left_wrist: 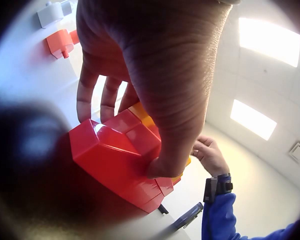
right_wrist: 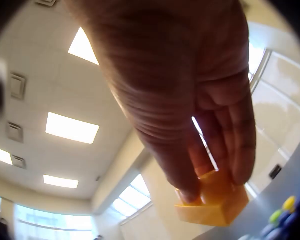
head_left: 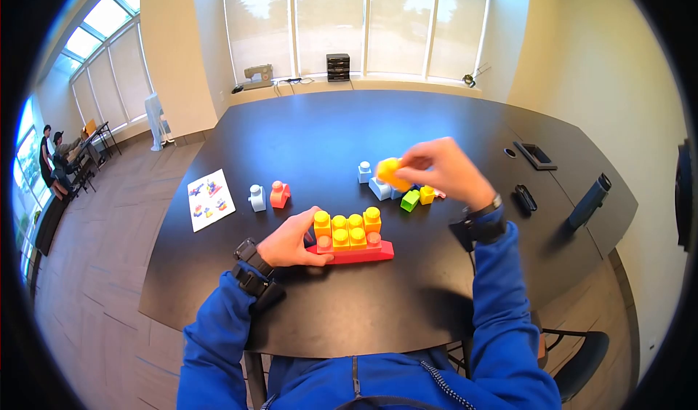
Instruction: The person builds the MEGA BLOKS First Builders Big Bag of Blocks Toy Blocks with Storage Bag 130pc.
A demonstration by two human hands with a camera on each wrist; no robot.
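My left hand (head_left: 289, 241) grips the left end of a long red toy block (head_left: 363, 255), thumb on the near side and fingers behind. Yellow blocks (head_left: 339, 229) stand on top of it, taller at both ends than in the middle. In the left wrist view the red block (left_wrist: 115, 162) has a slanted end under the thumb. My right hand (head_left: 445, 171) is raised over the table and pinches a yellow block (right_wrist: 210, 212) between thumb and fingers. Below that hand lie a lime-green block (head_left: 410, 200), another yellow block (head_left: 427, 195) and pale blue blocks (head_left: 379, 188).
A grey-blue block (head_left: 257, 198) and a coral-red block (head_left: 280, 194) stand left of centre on the dark table (head_left: 305, 133). A picture sheet (head_left: 211, 200) lies farther left. To the right are a black case (head_left: 523, 200) and a dark upright cylinder (head_left: 589, 202).
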